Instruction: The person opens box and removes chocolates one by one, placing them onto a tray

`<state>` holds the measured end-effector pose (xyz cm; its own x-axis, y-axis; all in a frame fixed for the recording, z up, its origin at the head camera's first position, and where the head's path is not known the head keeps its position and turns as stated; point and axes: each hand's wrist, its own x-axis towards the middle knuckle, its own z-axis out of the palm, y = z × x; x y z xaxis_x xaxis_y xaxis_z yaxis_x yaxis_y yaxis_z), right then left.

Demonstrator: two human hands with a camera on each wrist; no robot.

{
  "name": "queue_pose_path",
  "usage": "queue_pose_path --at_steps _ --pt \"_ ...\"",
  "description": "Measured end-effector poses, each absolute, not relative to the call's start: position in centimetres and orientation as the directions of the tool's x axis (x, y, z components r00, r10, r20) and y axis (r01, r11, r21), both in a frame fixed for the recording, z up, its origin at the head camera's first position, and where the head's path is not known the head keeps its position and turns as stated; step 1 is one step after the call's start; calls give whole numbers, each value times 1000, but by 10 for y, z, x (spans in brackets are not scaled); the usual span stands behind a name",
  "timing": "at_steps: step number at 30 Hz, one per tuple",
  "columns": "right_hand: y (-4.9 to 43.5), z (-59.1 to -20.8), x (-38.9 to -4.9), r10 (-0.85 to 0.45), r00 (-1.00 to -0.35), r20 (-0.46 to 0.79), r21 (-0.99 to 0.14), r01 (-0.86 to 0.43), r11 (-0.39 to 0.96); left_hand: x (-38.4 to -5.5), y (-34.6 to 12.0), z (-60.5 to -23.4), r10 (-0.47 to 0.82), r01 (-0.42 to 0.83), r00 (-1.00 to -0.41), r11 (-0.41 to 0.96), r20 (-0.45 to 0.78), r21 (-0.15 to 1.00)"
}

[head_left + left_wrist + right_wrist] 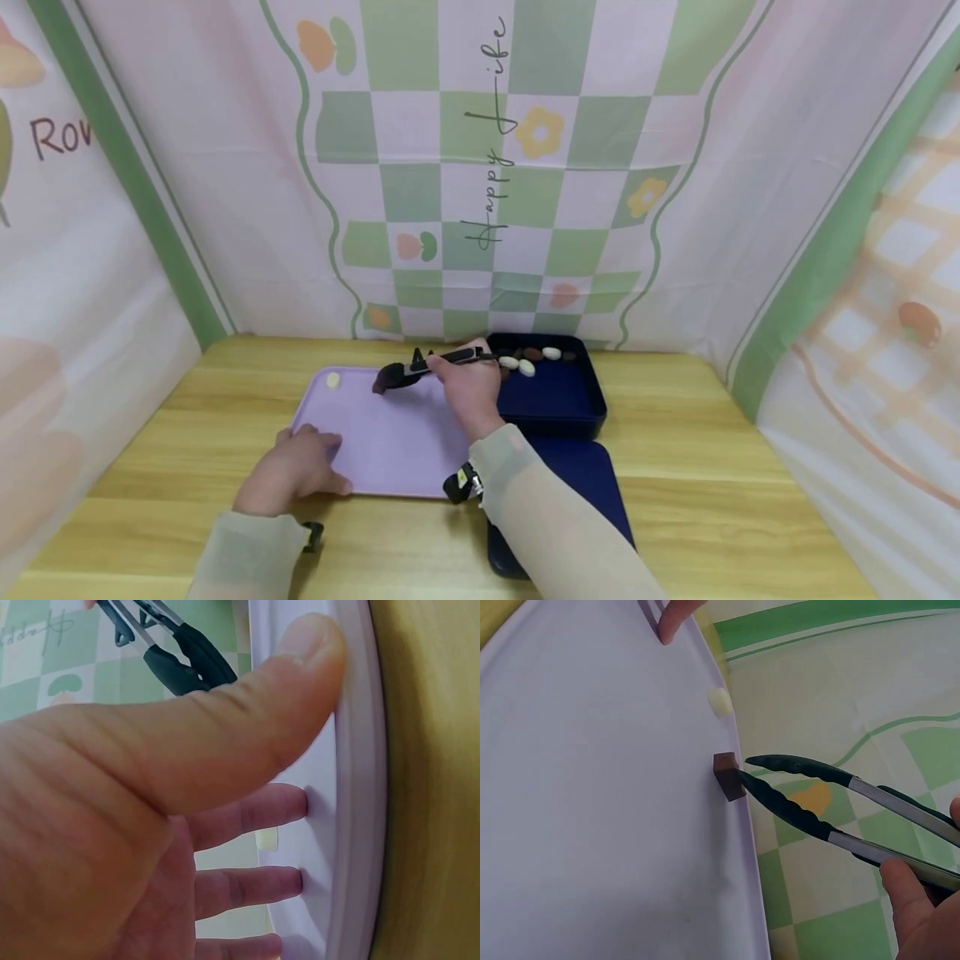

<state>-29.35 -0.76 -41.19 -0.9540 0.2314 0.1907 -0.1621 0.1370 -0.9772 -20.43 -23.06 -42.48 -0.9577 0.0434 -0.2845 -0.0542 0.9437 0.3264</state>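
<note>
My right hand [472, 390] holds a pair of tongs [847, 838] with metal arms and dark scalloped tips. In the right wrist view the tips stand apart, and the lower one overlaps the edge of a small brown block [729, 777]. That block is on the lilac tray [405, 442], near its far rim. A pale cream piece [333, 380] lies close by in the tray's far left corner. Across the tray's near left corner rests my left hand [296, 467], fingers fairly straight on the surface [315, 847] and thumb by the front rim.
To the right stands a dark blue box [551, 404] with several white, brown and dark pebble-like pieces along its far side. A flat dark blue lid [577, 475] lies in front of it, partly under my right forearm. Patterned curtains [480, 175] enclose the wooden table [712, 467].
</note>
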Motion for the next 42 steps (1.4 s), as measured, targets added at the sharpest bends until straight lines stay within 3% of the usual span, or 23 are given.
queue_pose_path --at_steps 8,16,21,26,31,34,42 --pt "-8 -414 -293 235 -952 195 -971 -154 181 -204 -229 -425 65 -30 -958 946 -279 324" --pt "13 -401 -296 254 -955 156 -981 -180 -74 -205 -231 -427 33 -68 -954 943 -297 325" --pt "46 -386 -300 269 -944 190 -969 -224 -101 -205 -232 -427 29 -71 -956 942 -292 327" --pt "85 -375 -306 320 -892 319 -944 -327 29 -204 -232 -427 29 -70 -956 943 -291 326" --pt "116 -367 -310 339 -836 432 -897 -361 254 -204 -232 -426 30 -69 -955 944 -295 321" --pt "128 -364 -309 322 -836 444 -868 -312 386 -204 -233 -426 36 -63 -955 945 -294 320" --pt "133 -368 -304 234 -883 406 -814 -234 532 -206 -231 -426 38 -67 -953 941 -300 332"
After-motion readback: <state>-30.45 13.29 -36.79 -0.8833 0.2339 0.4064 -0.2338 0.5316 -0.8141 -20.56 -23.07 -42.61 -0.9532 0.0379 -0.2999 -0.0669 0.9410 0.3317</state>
